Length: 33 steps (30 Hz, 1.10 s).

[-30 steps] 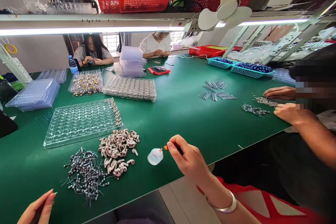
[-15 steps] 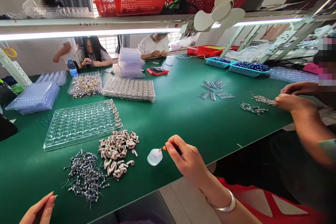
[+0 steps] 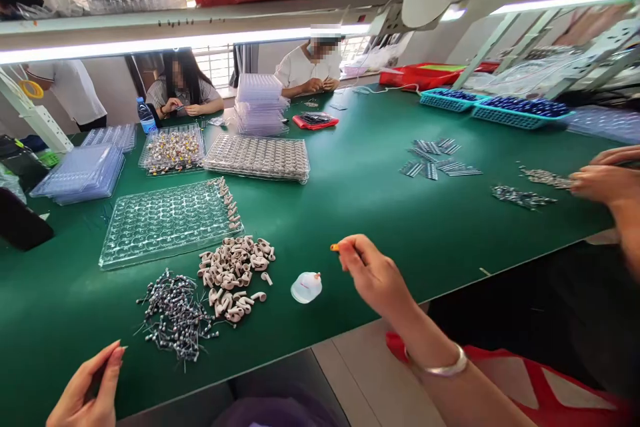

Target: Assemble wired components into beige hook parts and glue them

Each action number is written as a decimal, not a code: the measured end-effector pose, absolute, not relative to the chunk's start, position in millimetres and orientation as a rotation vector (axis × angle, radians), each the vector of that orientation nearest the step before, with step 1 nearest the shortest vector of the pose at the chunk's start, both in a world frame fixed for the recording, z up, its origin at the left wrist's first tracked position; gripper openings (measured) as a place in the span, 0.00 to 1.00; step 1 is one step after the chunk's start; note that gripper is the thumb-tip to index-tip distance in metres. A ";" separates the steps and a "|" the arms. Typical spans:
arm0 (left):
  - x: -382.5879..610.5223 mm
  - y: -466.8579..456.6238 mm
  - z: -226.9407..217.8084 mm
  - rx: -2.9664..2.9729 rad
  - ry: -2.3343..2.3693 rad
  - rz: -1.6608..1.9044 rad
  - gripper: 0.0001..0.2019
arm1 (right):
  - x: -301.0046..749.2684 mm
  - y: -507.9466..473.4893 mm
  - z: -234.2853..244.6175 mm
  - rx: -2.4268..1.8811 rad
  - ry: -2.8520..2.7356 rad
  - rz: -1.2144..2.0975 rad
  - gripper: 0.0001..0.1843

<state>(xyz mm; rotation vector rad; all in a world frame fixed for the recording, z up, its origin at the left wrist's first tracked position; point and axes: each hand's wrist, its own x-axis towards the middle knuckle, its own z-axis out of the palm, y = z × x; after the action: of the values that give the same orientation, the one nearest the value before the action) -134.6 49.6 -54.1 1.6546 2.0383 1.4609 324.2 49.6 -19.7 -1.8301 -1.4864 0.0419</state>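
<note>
My right hand [image 3: 377, 277] pinches a small orange piece [image 3: 335, 248] between thumb and fingers, held up over the table. Below and left of it, apart from the hand, a translucent white squeeze bottle [image 3: 306, 288] with a small orange tip rests on the green surface. At the lower left my left hand [image 3: 87, 390] has thumb and forefinger pressed together; anything between them is too small to make out. Closest to that hand is a heap of small dark-blue wired parts [image 3: 175, 320]. Beside the heap lies a pile of beige earbud shells [image 3: 237, 267].
A clear tray [image 3: 165, 223] holds shells along its right edge. Behind it stand a filled tray [image 3: 257, 155], a tray of mixed parts [image 3: 175, 147] and stacked clear trays [image 3: 80, 173]. A co-worker's hands [image 3: 607, 180] are at the right, near small part piles. A lit shelf [image 3: 200, 23] hangs overhead.
My right hand has drawn the orange piece up and away from the bottle's tip. My left hand stays pinched and shows higher in view. The camera view has shifted somewhat.
</note>
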 end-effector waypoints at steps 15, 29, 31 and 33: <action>-84.2 64.4 -7.6 2.301 1.679 0.989 0.06 | 324.5 24.0 -71.2 -1.465 -1.787 0.409 0.36; -47.0 164.8 5.3 2.441 1.561 0.287 0.04 | 297.0 27.3 -66.0 -1.746 -1.316 0.348 0.42; -47.1 168.9 6.4 2.417 1.544 0.265 0.03 | 290.0 15.6 -58.4 -1.645 -1.154 0.244 0.32; -47.1 170.0 8.1 2.387 1.534 0.280 0.04 | 282.0 3.8 -51.4 -1.491 -1.104 0.227 0.21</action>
<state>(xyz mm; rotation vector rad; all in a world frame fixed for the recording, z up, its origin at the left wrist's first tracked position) -47.1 170.0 8.1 2.3870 1.5337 0.2800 282.0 3.8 -51.4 -1.4915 -1.1036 0.2269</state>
